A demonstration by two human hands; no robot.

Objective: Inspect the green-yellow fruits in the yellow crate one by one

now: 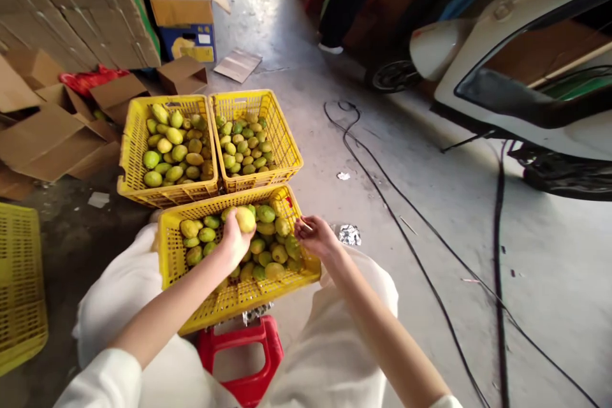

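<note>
Smooth yellow oval fruit [245,220], mango by the look of it, is up in my left hand [236,241], over the middle of the near yellow slotted plastic crate [239,305]. Left fingers are bent round it, spread only as far as its girth; top side shows. Right hand [316,239] is by that crate's right rim, fingers loosely curled and part-spread. Can't make out whether anything small is in them.

Handling, my judgement: keep the left grip light, fingers well spread round the sides, no thumb digging in, skin likely bruises. Rolling it in the fingers would show the hidden underside. Keep it low over the pile; a drop there could mark two fruits. Right wrist should clear the rim.

Under it: mixed green and yellow fruits [266,213] in the near crate, a gap in the pile hard to judge behind my arm. Red plastic stool [273,341] shows below the near wall. Beyond: left far yellow crate [128,156] and right far yellow crate [261,180], side by side, both with fruit. Further out: brown cardboard cartons [43,140] left, black cable [500,236] on the grey concrete floor [329,178] right.
</note>
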